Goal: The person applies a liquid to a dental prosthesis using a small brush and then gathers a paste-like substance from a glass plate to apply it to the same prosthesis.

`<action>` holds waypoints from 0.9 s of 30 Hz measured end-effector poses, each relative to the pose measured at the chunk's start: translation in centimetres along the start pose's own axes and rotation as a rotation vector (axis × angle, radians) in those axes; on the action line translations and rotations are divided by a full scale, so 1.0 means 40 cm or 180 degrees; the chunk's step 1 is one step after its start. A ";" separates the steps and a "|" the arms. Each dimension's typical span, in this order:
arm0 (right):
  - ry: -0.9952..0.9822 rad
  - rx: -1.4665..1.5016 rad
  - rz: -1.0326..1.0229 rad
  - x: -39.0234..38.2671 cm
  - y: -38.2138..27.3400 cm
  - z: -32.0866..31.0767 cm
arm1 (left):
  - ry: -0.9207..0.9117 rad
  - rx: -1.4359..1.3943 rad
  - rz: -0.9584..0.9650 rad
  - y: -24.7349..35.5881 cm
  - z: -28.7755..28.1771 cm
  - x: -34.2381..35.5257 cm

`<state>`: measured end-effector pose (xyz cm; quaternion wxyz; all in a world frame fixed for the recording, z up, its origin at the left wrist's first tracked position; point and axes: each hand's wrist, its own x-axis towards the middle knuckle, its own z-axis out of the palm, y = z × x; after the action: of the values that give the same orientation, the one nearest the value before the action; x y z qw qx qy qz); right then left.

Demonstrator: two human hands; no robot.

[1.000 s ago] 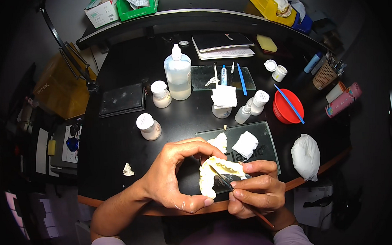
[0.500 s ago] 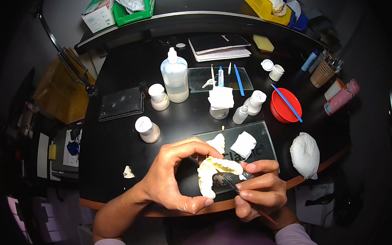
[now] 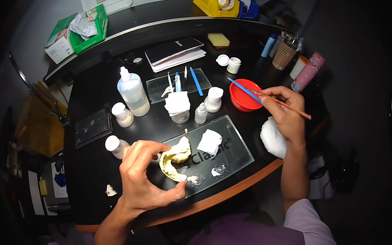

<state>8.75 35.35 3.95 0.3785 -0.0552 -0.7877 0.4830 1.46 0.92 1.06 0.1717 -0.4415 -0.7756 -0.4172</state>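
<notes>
Curving wide, the left fingers (image 3: pixel 174 193) grip a dental cast (image 3: pixel 165 166) while the right fingers (image 3: pixel 272 106) pinch a brush (image 3: pixel 298 111).

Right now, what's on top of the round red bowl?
A flat blue stick lies across the bowl; the right hand holds a thin brown-handled brush over it. They partly cover the inside; I can't tell what's there.

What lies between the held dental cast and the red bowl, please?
The head view shows a folded white pad on the glass plate, between the held cast and red bowl.
</notes>
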 end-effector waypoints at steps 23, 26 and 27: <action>-0.0181 -0.0709 0.0487 -0.240 0.086 -0.339 | 0.0348 0.0192 -0.0042 -0.010 0.001 -0.015; -0.0120 -0.0489 0.0003 -0.236 0.083 -0.346 | 0.0332 0.0186 -0.0094 -0.004 0.003 -0.016; -0.0106 -0.0487 -0.0004 -0.232 0.070 -0.341 | 0.0301 0.0170 -0.0134 -0.002 0.005 -0.015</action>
<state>23.40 42.44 0.02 0.3603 -0.0754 -0.8285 0.4221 1.76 0.76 0.53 0.2111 -0.4002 -0.7865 -0.4203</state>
